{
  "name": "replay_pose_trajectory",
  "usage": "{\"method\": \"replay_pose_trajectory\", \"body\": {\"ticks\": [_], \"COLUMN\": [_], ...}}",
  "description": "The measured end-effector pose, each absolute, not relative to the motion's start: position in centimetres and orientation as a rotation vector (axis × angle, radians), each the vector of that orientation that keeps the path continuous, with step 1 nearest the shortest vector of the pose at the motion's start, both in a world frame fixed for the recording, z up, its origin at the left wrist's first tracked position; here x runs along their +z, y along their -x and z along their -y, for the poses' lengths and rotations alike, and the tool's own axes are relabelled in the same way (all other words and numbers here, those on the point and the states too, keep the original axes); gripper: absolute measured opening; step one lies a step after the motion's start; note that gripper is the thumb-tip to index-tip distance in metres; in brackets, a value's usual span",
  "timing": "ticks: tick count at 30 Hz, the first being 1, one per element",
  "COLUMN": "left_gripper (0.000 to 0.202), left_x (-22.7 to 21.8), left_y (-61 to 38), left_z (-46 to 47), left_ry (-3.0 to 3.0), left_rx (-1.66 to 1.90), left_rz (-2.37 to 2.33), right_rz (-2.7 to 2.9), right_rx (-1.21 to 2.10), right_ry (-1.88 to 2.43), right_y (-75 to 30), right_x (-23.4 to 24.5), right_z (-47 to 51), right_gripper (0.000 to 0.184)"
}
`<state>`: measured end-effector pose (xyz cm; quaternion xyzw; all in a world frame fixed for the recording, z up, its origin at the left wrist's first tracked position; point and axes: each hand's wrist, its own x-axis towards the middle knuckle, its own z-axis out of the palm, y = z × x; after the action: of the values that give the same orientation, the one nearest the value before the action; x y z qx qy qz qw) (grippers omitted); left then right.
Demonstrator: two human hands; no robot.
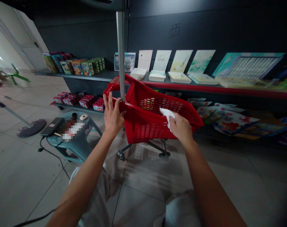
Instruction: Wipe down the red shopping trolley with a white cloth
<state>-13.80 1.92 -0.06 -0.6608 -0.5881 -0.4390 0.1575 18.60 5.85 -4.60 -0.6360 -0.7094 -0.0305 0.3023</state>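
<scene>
A red plastic shopping cart (pixel 143 130) on a dark wheeled base stands in front of me, side-on. My left hand (pixel 113 116) rests against the cart near its handle end, fingers spread and holding nothing. In my right hand (pixel 181 127) is a crumpled white tissue (pixel 167 114), pinched at the upper rim of the cart's near side. Part of the tissue is hidden by the fingers. The cart's basket has a grid of holes, and no goods can be made out inside it.
Behind the cart runs a shelf (pixel 157 82) with booklets, boxed pens and small toy boxes (pixel 81 67). Bagged goods (pixel 233 118) lie on the lower shelf. A grey pole (pixel 121 56) rises by the handle. At left are a blue-grey stool (pixel 79 145) bearing devices, a trailing cable, and a round stand base (pixel 31 127).
</scene>
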Motion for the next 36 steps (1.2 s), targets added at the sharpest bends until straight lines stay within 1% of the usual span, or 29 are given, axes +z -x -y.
{"method": "replay_pose_trajectory", "body": {"ticks": [5, 9, 12, 16, 20, 25, 29, 33, 36], "left_gripper": [0.074, 0.074, 0.074, 0.071, 0.071, 0.070, 0.069, 0.069, 0.072], "left_x": [-0.2, -0.5, -0.4, -0.1, 0.1, 0.1, 0.1, 0.1, 0.1], "left_y": [14.0, 14.0, 13.9, 13.8, 13.7, 13.6, 13.5, 13.7, 13.8], "left_z": [-2.1, -2.3, -2.3, -2.3, -2.3, -2.1, -2.0, -2.0, -2.0], "left_ry": [1.905, 1.910, 1.919, 1.931, 1.928, 1.922, 1.914, 1.916, 1.918], "left_rx": [-1.258, -1.271, -1.278, -1.290, -1.318, -1.298, -1.284, -1.260, -1.282], "left_rz": [1.700, 1.733, 1.770, 1.799, 1.797, 1.806, 1.795, 1.793, 1.768], "right_rz": [1.732, 1.585, 1.590, 1.685, 1.731, 1.434, 1.203, 1.049, 0.996], "right_rx": [-0.106, -0.160, -0.242, -0.259, -0.155, -0.066, 0.149, 0.405, 0.580], "right_ry": [1.804, 1.900, 1.853, 1.655, 1.429, 1.301, 1.198, 1.095, 1.053], "right_y": [-22.7, -23.8, -23.3, -21.6, -18.9, -16.5, -15.6, -14.3, -13.4], "right_x": [-5.8, -6.0, -5.9, -5.6, -4.4, -2.2, -1.7, -2.5, -3.1], "right_z": [-6.6, -5.7, -4.9, -4.4, -4.2, -4.2, -4.9, -6.0, -6.4], "right_gripper": [0.047, 0.045, 0.044, 0.044, 0.044, 0.043, 0.044, 0.049, 0.050]}}
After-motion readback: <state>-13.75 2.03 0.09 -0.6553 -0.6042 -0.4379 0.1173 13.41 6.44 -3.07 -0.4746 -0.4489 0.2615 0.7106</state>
